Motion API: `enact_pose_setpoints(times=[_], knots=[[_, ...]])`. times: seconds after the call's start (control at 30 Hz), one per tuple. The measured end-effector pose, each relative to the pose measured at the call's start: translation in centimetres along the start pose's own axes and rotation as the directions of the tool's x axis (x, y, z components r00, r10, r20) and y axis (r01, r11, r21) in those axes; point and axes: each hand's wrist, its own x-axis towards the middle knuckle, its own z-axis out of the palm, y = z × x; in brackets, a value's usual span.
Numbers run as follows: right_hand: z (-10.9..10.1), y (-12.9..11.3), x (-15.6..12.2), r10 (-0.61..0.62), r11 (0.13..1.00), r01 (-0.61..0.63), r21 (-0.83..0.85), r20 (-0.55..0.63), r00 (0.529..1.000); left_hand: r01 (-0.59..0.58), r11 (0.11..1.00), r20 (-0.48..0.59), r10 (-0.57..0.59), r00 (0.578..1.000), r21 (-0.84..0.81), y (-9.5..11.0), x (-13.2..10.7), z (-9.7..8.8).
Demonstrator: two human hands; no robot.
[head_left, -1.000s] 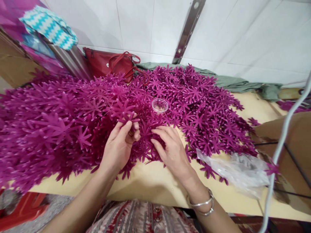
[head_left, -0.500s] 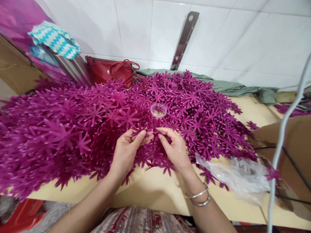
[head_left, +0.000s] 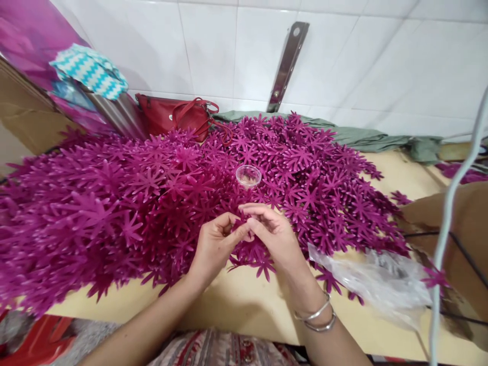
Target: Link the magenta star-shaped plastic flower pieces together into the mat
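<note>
A big heap of magenta star-shaped flower pieces [head_left: 114, 203] covers the pale table [head_left: 244, 300]. My left hand [head_left: 215, 246] and my right hand [head_left: 276, 236] meet over the heap's near edge. The fingertips of both are pinched together on one small magenta flower piece [head_left: 244, 223], which they mostly hide. A small clear plastic cup [head_left: 248, 176] sits on the heap just beyond my fingers. Two metal bangles [head_left: 316, 317] ring my right wrist.
A crumpled clear plastic bag [head_left: 377, 284] lies on the table to the right. A red handbag [head_left: 171, 116] and a green cloth [head_left: 366, 134] lie against the white tiled wall. Cardboard [head_left: 457, 229] and a pale cable [head_left: 450, 213] stand at the right edge.
My hands have come together from apart. The left moved right and the right lifted off the heap, and both now pinch one flower piece between them.
</note>
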Motion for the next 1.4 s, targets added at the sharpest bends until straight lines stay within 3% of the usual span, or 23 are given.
enact_pose_setpoints(times=[0.17,0.33,0.57,0.8,0.93,1.17,1.27,1.4], knots=[[-0.1,0.6,0.1,-0.005,0.997,0.009,0.078,-0.055,0.998,-0.045,0.994,-0.027,0.048,0.998,0.103,-1.6,-0.1,0.0],[-0.6,0.7,0.3,0.052,0.997,-0.044,0.060,-0.144,0.988,-0.027,0.992,-0.029,0.031,0.999,0.127,-1.6,-0.3,-0.1],[0.0,0.5,0.2,0.126,0.989,-0.129,0.079,0.032,0.991,-0.015,0.979,-0.107,0.038,0.994,0.205,-1.4,-0.3,0.1],[-0.5,0.4,0.5,0.059,0.998,-0.060,-0.013,-0.050,0.997,-0.058,0.944,-0.036,0.073,0.997,0.325,-1.4,-0.8,0.2],[-0.7,0.0,0.5,0.015,0.999,-0.017,-0.049,-0.043,0.999,0.004,0.987,-0.141,0.019,0.990,0.160,-1.9,-0.2,0.3],[-0.3,0.0,0.5,0.019,0.998,-0.020,-0.052,-0.024,1.000,0.163,0.956,-0.104,-0.193,0.976,-0.246,-2.5,0.8,-0.1],[-0.4,0.4,0.7,0.045,0.999,-0.046,0.027,0.034,0.998,0.154,0.949,-0.120,-0.193,0.974,-0.277,-2.3,0.7,0.0],[-0.7,0.8,1.0,0.100,0.967,-0.115,0.226,0.076,0.992,0.112,0.976,-0.136,-0.138,0.981,-0.188,-1.9,0.8,0.1]])
